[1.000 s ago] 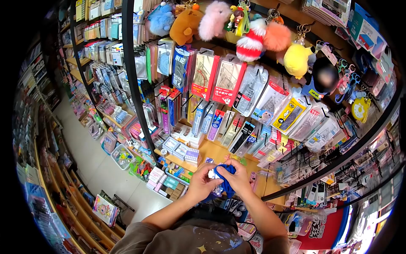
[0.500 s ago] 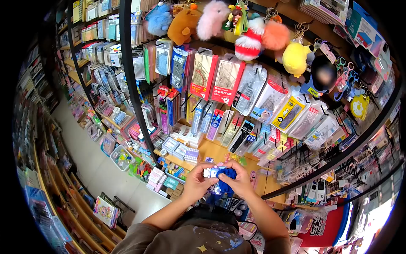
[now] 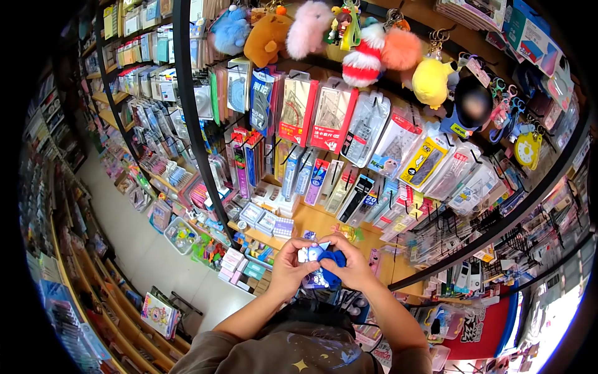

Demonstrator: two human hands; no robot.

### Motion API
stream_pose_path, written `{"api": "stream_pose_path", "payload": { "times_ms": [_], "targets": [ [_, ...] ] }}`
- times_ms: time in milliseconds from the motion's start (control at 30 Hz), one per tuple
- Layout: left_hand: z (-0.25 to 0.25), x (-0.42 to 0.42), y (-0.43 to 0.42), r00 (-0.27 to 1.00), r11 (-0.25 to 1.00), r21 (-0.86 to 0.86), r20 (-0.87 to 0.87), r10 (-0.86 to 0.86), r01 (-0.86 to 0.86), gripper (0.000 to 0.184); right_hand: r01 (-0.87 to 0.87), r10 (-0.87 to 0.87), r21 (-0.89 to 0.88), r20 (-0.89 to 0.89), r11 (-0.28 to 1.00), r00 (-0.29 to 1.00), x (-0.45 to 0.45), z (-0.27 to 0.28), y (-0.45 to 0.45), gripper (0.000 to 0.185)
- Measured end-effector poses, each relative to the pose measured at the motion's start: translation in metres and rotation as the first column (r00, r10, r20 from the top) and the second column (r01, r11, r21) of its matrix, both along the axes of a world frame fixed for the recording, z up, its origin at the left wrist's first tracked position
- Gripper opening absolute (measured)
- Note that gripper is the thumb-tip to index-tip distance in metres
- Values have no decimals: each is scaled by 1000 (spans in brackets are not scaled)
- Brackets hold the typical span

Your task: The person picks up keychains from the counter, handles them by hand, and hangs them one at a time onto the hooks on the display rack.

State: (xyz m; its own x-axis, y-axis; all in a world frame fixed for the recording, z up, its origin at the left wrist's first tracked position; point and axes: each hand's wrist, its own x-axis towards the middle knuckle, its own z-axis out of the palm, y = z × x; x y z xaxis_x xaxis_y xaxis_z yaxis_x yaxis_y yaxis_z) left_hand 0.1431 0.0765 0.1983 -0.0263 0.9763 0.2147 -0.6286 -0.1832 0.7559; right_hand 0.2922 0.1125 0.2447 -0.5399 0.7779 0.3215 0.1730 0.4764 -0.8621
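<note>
Both of my hands are together low in the middle of the head view, in front of my chest. My left hand [image 3: 288,269] pinches a small white and light-blue piece [image 3: 313,254], perhaps a card or figure; its exact kind is unclear. Fingers and thumb of my right hand [image 3: 355,267] close round a soft-looking dark-blue bundle [image 3: 334,259], which lies against the light-blue piece. A patterned blue part [image 3: 314,279] shows below my thumbs. My fingers cover some of these pieces.
Packaged ruler sets [image 3: 332,115] hang on hooks ahead, with plush keychains [image 3: 358,59] above. A black shelf post [image 3: 198,124] rises at the left. Small boxes [image 3: 254,270] sit on the lower shelf. A clear tub [image 3: 180,235] stands near the aisle floor [image 3: 118,212].
The dark-blue bundle has shifted slightly and looks more compact between my fingers. More of the light-blue piece shows beside it. Both hands remain in nearly the same place.
</note>
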Motion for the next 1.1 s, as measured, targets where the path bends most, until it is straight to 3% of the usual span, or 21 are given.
{"api": "stream_pose_path", "payload": {
  "times_ms": [200, 300, 400, 467, 533, 667, 733, 767, 833, 900, 1000, 1100],
  "targets": [
    [0, -1, -1, 998, 1000, -3, 65, -24, 24, 36, 27, -32, 88, 54, 996, 998, -7, 2, -8, 54],
    [-2, -3, 2, 987, 998, 31, 145, -64, 60, 34, 59, -60, 144, -3, 988, 998, -9, 4, -12, 50],
    [-5, -7, 4, 950, 984, -57, 277, -146, 168, 34, 22, -33, -63, -180, 998, 983, -1, 0, -15, 46],
    [-6, -10, 5, 937, 976, -55, 295, -185, 210, 35, -18, 32, 119, -113, 993, 993, 12, 6, -6, 23],
    [-6, -12, 5, 926, 969, -61, 314, -209, 240, 36, -51, 32, -94, -193, 994, 981, 22, 12, -4, 14],
    [-4, -8, 7, 929, 970, -53, 301, -213, 239, 35, 28, -62, -145, -236, 989, 970, 21, 21, -3, 16],
    [-7, -4, 7, 954, 976, -4, 213, -212, 218, 34, 63, -57, 25, -187, 998, 981, 8, 20, -2, 14],
    [-8, -2, 7, 963, 978, 21, 168, -210, 209, 34, 133, -127, 17, -190, 991, 974, -2, 16, -3, 14],
    [-3, 1, 6, 994, 995, 66, -85, -75, 81, 35, 277, -288, -80, -214, 957, 933, -16, 11, -7, 14],
    [-7, 1, 6, 963, 993, 115, -268, -3, 35, 37, 354, -352, -10, -132, 935, 927, -19, 9, -4, 14],
    [-7, 5, 6, 967, 992, 125, -255, 25, 8, 36, 337, -336, 7, -60, 941, 940, -16, 3, 0, 15],
    [-10, 6, 6, 999, 999, -30, 7, -45, 45, 34, 224, -231, -71, -114, 972, 966, -11, -6, 4, 19]
  ]
}}
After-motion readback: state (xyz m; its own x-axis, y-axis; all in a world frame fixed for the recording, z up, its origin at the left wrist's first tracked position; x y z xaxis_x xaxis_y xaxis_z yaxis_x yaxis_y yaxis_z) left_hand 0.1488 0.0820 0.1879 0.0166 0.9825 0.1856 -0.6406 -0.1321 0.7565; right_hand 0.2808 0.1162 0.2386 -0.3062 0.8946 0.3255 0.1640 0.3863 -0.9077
